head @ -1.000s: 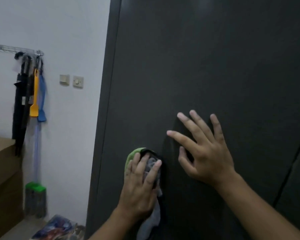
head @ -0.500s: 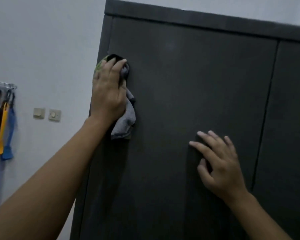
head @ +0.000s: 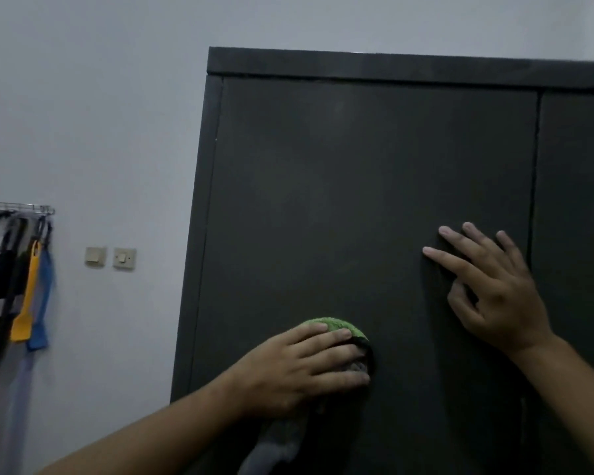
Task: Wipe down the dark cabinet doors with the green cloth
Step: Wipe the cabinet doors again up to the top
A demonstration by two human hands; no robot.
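Your left hand (head: 302, 368) has swept down from the top left corner of the left cabinet door (head: 357, 173) to its lower middle, so I judge one stroke done and much panel left. Its fingers lie nearly straight, pressing the green cloth (head: 338, 325) against that door. Your right hand (head: 494, 296) braces flat, fingers spread, higher up. Beyond, light switches (head: 110, 258) and a rack (head: 18, 208) of hanging tools mark the pale wall (head: 100, 114).

We see a matt, smooth cabinet door (head: 357, 200). The green cloth (head: 340, 325) looks fuzzy, its grey tail soft fabric. At left, a shiny metal rack (head: 18, 207).
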